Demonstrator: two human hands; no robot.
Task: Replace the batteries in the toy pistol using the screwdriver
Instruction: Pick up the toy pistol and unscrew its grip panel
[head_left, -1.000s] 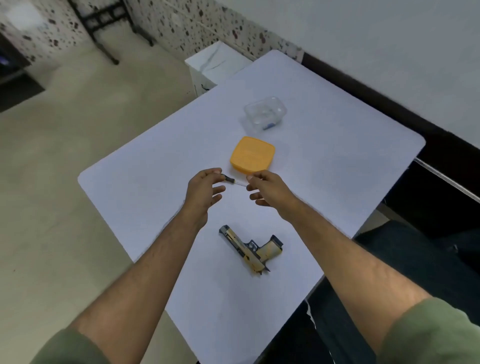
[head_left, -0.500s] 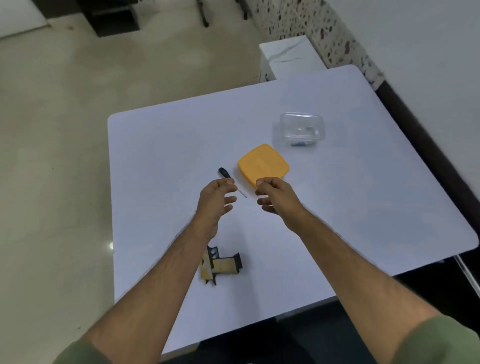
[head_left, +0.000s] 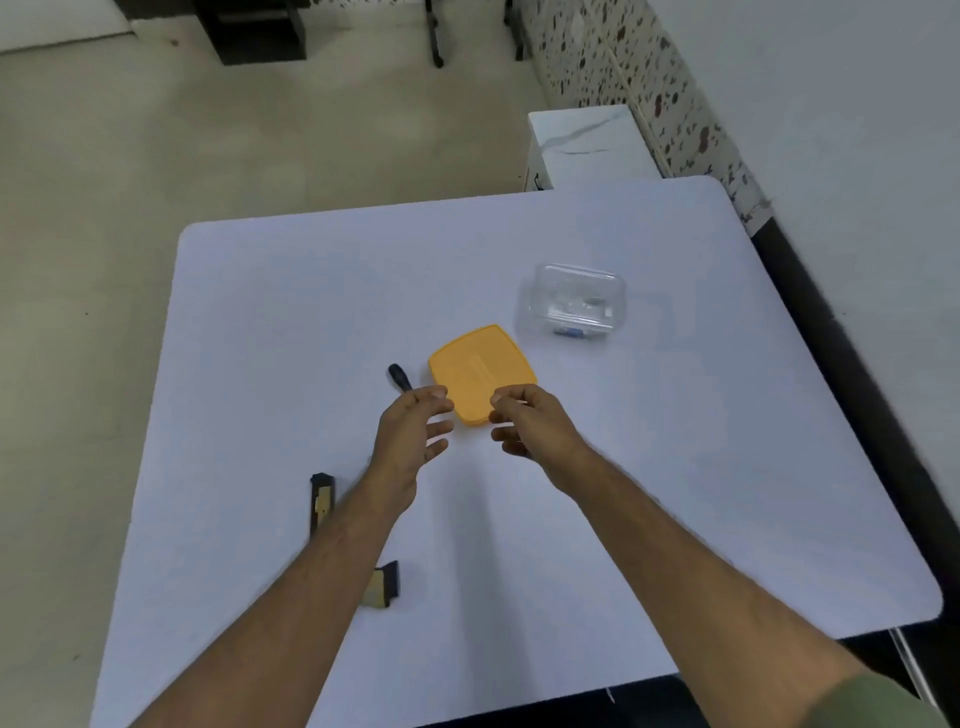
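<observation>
**A:** Right, where's the screwdriver (head_left: 400, 378) sitting?

**B:** Lying on the white bench (head_left: 260, 338), just left of the orange lid (head_left: 478, 371). Black handle is showing; the shaft is running in under the left hand (head_left: 410, 441). Can't tell if the fingertips are touching it.

**A:** Hands?

**B:** Left hand is hovering with fingers loosely spread, gripping nothing I can see. Right hand (head_left: 530, 423) is hanging over the lid's near edge, fingers curled in, thumb and forefinger close together. Whether it's pinching something, can't tell.

**A:** Toy pistol?

**B:** Toy pistol (head_left: 324, 501) is lying on the bench near the left forearm, which is covering its middle. Black-and-tan barrel end is sticking out on the far side, grip on the near side. Neither hand is touching it.

**A:** Anything else up there?

**B:** Clear plastic container (head_left: 576, 301) is standing beyond the lid to the right, something small and blue inside.
</observation>
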